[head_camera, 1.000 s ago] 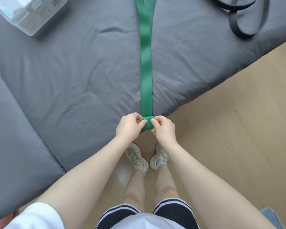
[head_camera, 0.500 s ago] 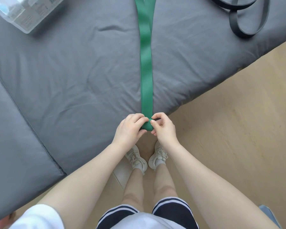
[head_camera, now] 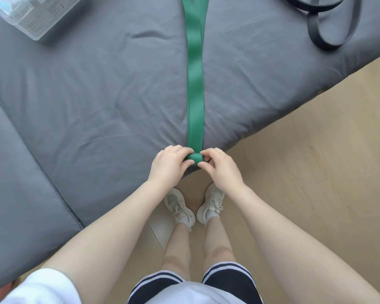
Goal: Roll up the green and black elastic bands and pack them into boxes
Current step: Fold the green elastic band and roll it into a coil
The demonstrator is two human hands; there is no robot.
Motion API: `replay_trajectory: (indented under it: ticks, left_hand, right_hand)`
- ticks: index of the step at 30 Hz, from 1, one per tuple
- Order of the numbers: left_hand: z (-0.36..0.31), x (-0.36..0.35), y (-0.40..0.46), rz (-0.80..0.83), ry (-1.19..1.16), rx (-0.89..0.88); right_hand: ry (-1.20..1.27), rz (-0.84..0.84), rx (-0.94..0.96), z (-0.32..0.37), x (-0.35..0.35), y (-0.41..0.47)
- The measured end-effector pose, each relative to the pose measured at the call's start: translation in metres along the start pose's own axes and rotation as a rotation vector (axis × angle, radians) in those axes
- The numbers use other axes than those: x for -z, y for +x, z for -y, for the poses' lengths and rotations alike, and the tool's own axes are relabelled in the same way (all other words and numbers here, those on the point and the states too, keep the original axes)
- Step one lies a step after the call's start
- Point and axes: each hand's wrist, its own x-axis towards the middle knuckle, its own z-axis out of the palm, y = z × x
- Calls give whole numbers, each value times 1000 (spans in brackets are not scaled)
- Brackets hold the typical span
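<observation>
A long green elastic band (head_camera: pixel 195 80) lies flat and straight down the grey mattress (head_camera: pixel 97 95), running out of view at the top. Its near end is wound into a small roll (head_camera: pixel 194 159) at the mattress corner. My left hand (head_camera: pixel 170 164) pinches the roll's left side with thumb and fingers. My right hand (head_camera: pixel 219 165) pinches its right side, thumb below and forefinger above. A black elastic band (head_camera: pixel 329 29) lies in loose loops at the far right of the mattress. A clear plastic box (head_camera: pixel 33 14) sits at the far left.
The mattress corner ends just beneath my hands, and beyond it lies light wooden floor (head_camera: pixel 305 150). My two feet in white shoes (head_camera: pixel 193 207) stand at that corner. A seam (head_camera: pixel 37 154) splits the mattress on the left.
The roll at the band's near end has grown slightly and moved a little up the band. Both hands shifted their finger grip on it and stayed at the mattress corner.
</observation>
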Motion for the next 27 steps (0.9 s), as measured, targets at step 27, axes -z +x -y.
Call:
replay_trajectory:
  ticks: [27]
  left_hand:
    - [-17, 2, 30, 10, -278, 394]
  right_hand:
    - [-153, -89, 145, 17, 26, 33]
